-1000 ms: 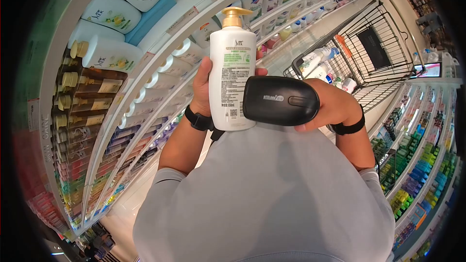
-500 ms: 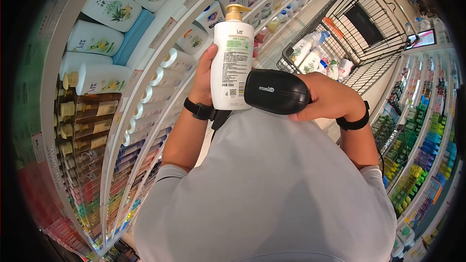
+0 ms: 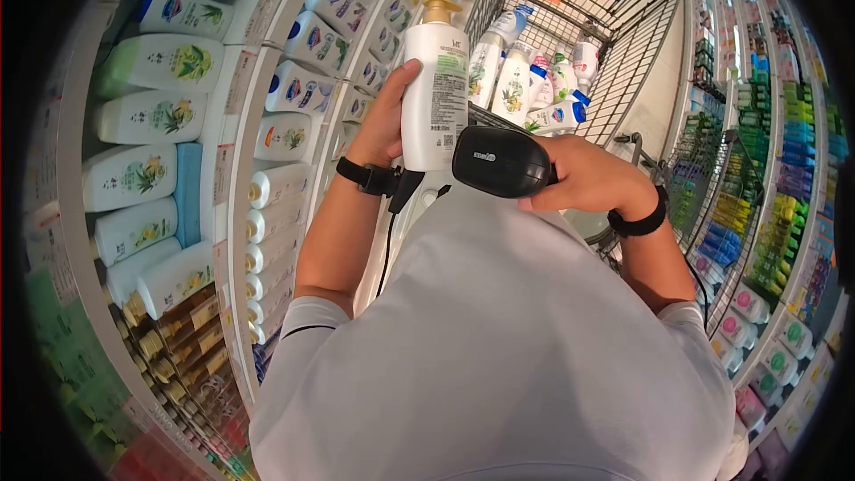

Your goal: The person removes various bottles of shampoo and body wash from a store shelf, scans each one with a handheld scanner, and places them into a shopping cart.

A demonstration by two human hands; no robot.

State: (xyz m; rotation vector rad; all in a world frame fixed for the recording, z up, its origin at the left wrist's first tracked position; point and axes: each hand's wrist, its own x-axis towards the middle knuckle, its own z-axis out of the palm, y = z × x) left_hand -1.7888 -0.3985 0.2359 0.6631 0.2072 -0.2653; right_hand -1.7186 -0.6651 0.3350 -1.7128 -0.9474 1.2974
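Observation:
My left hand [image 3: 389, 120] is wrapped round a white pump bottle [image 3: 434, 98] with a gold pump head, held upright with its printed back label facing me. The thumb shows on the bottle's left side; most of the other fingers are hidden behind it. In my right hand [image 3: 606, 180] is a black handheld barcode scanner [image 3: 501, 162], gripped at its right end. Its rounded head is close by the lower right of the bottle and covers part of the label's edge. Both wrists wear black straps.
Beyond my hands stands a wire shopping cart [image 3: 623, 58] with several bottles [image 3: 514, 85] inside. Shelves of white body-wash bottles [image 3: 160, 62] line the left. More shelves [image 3: 775, 214] with colourful packages run along the right.
My view has turned, and the cart now appears nearer and more to the left, just beyond the bottle. Both hands keep their holds; the scanner is still beside the bottle's lower right.

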